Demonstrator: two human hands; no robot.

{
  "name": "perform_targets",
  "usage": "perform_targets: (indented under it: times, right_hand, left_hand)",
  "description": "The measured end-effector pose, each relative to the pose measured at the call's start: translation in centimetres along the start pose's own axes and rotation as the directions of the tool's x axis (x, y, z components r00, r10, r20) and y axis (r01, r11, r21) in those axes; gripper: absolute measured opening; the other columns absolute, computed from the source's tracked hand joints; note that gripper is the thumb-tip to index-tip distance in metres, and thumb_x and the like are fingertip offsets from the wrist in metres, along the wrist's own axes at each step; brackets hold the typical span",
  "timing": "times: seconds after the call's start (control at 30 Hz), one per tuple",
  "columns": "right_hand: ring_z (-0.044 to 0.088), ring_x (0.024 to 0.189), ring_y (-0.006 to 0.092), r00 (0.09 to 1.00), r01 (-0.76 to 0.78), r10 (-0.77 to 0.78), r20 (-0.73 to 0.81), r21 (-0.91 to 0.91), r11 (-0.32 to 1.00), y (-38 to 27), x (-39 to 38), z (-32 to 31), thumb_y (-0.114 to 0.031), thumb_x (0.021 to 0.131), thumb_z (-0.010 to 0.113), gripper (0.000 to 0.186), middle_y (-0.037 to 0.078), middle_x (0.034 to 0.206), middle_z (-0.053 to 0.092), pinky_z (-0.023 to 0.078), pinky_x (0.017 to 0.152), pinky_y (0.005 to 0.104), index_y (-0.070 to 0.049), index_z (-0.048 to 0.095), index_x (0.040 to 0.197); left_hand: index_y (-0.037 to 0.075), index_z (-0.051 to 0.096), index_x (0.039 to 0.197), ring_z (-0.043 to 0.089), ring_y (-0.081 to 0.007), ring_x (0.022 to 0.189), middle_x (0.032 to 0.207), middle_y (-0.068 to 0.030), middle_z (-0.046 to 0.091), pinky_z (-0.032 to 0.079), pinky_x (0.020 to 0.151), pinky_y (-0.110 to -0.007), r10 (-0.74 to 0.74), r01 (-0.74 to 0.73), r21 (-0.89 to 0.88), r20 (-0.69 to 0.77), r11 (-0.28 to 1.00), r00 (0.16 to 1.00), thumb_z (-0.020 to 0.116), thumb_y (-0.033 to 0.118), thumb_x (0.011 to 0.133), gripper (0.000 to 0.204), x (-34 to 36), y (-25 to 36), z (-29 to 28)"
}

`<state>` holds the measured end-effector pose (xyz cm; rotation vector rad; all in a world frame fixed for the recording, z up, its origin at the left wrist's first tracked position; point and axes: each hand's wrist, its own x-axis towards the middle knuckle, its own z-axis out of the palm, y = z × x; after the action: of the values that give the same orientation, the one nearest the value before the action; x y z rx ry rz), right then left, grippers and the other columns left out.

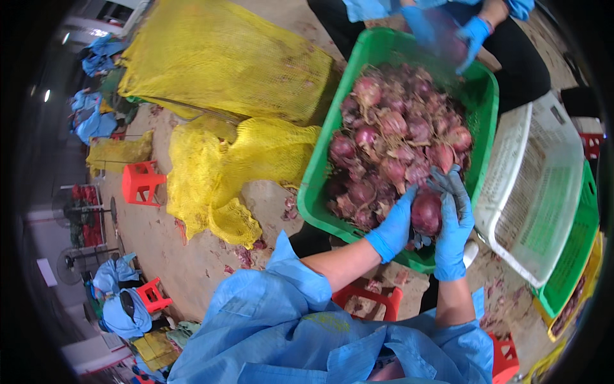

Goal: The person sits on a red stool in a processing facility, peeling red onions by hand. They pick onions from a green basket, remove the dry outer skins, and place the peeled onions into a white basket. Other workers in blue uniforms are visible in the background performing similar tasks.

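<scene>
My left hand (pixel 395 224) and my right hand (pixel 453 217), both in blue gloves, are closed round a smooth dark red onion (pixel 426 212), the right glove darkened at the fingers. The onion is held over the near right part of a green plastic crate (pixel 312 192), which is heaped with red onions (pixel 390 121) in loose, papery skins. Below my hands, part of a red stool (pixel 384 299) shows beside my blue smock.
A co-worker's gloved hands (pixel 473 35) hold something blurred over the crate's far end. Yellow mesh sacks (pixel 211 51) lie left; white (pixel 511 192) and green (pixel 563 269) crates stand right. Red stools (pixel 137 185), standing fans and other workers (pixel 128 310) are farther left.
</scene>
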<state>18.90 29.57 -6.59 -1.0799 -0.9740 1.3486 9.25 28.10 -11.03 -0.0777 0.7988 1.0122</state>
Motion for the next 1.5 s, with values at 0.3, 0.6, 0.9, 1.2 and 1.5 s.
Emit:
perform_targets:
  times: [0.3, 0.6, 0.9, 1.2, 1.5]
  right_hand:
    - [0.058, 0.094, 0.0171, 0.990, -0.128, 0.119, -0.075, -0.136, 0.982, 0.8, 0.2, -0.6, -0.014, 0.093, 0.045, 0.027, 0.009, 0.104, 0.063, 0.045, 0.088, 0.0300, 0.004, 0.061, 0.106]
    - [0.051, 0.112, 0.0279, 0.977, 0.208, -0.185, 0.107, -0.279, 0.937, 0.9, -0.1, 2.9, -0.030, 0.093, 0.042, 0.050, 0.019, 0.131, 0.044, 0.038, 0.098, 0.0386, 0.003, 0.038, 0.130]
    - [0.056, 0.092, 0.0160, 0.871, -0.450, 0.367, 0.325, 0.233, 0.862, 6.0, 0.2, 0.6, -0.028, 0.087, 0.056, 0.026, 0.005, 0.098, 0.060, 0.044, 0.087, 0.0322, -0.004, 0.058, 0.097]
    - [0.054, 0.104, 0.0175, 0.931, -0.237, 0.257, 0.258, -0.107, 0.966, -2.0, 10.7, 17.8, -0.030, 0.085, 0.059, 0.045, 0.007, 0.113, 0.056, 0.045, 0.089, 0.0336, -0.001, 0.050, 0.119]
    - [0.060, 0.091, 0.0237, 0.780, 0.025, -0.100, 0.618, 0.128, 0.991, -3.6, 22.1, 49.6, -0.031, 0.077, 0.071, 0.056, 0.014, 0.109, 0.055, 0.056, 0.069, 0.0356, 0.002, 0.051, 0.117]
  left_hand:
    - [0.002, 0.050, 0.120, 0.051, -0.0142, 0.105, 0.117, -0.0071, 0.054, 0.040, 0.094, -0.028, 0.376, -0.390, 0.544, 0.143, 0.743, 0.916, 0.052, 0.032, 0.092, 0.041, -1.9, 1.8, 0.1]
    - [0.008, 0.046, 0.127, 0.049, -0.0205, 0.114, 0.126, -0.0072, 0.051, 0.037, 0.099, -0.030, 0.174, -0.195, 0.165, 0.133, 0.967, 0.976, 0.053, 0.036, 0.090, 0.047, -3.4, 4.1, -1.4]
    - [0.008, 0.015, 0.143, 0.044, -0.0386, 0.118, 0.136, -0.0225, 0.035, 0.042, 0.091, -0.040, 0.487, -0.381, 0.916, 0.280, 0.121, 0.828, 0.050, 0.024, 0.088, 0.067, -8.1, 9.1, -0.4]
    - [0.009, 0.048, 0.125, 0.061, -0.0137, 0.066, 0.112, -0.0069, 0.056, 0.048, 0.057, -0.023, 0.487, -0.482, -0.105, 0.026, 0.870, 0.873, 0.046, 0.026, 0.094, 0.036, -7.5, 13.9, -2.9]
    - [0.008, 0.055, 0.112, 0.054, -0.0145, 0.058, 0.087, -0.0074, 0.058, 0.045, 0.053, -0.024, 0.263, -0.259, -0.043, 0.188, 0.965, 0.946, 0.044, 0.026, 0.094, 0.028, -8.8, 14.1, -3.2]
